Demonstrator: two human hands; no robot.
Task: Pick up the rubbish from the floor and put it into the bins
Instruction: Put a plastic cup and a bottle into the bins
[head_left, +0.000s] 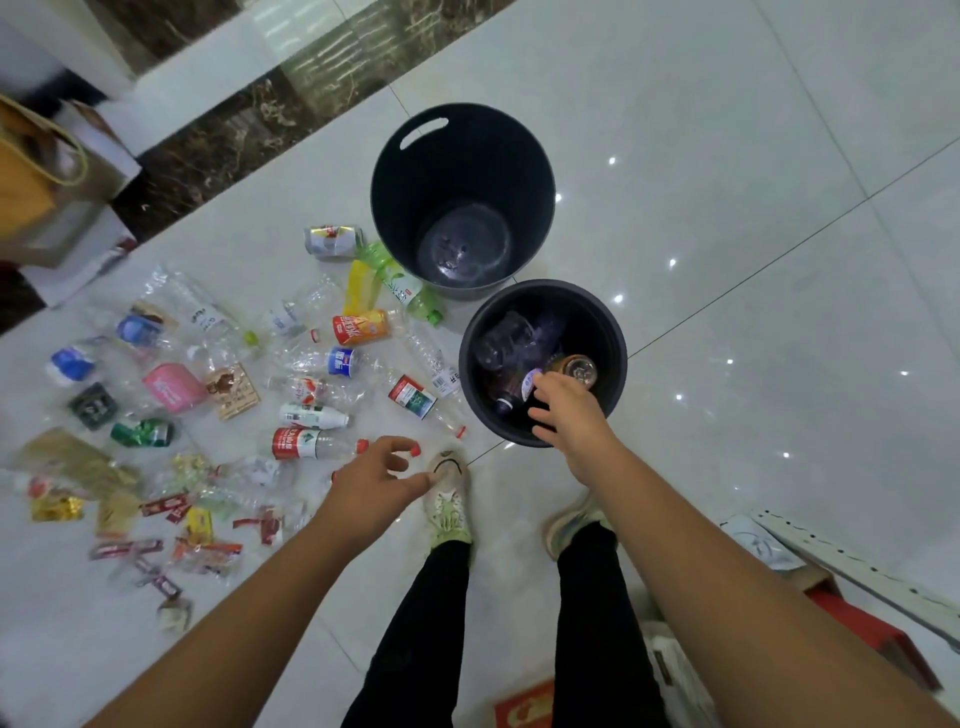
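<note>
A person stands on a glossy white tiled floor (727, 156), seen from above. Right hand (569, 410) reaches over the near round black plastic bin (613, 332), which already holds clear and purple bottles (511, 343); fingers spread apart, grip holding nothing. Left hand (376, 480) hovers low w/ fingers loosely apart, empty, just near a clear bottle with red label and red cap (317, 444). Far black bin with handle slot (395, 171) looks empty. Lots of rubbish left on the floor at left: crushed bottles, a silver can (332, 240), wrappers (161, 525). Probably best to pinch the red-label bottle mid-body, lift clear, then drop it straight over the bin mouth.
</note>
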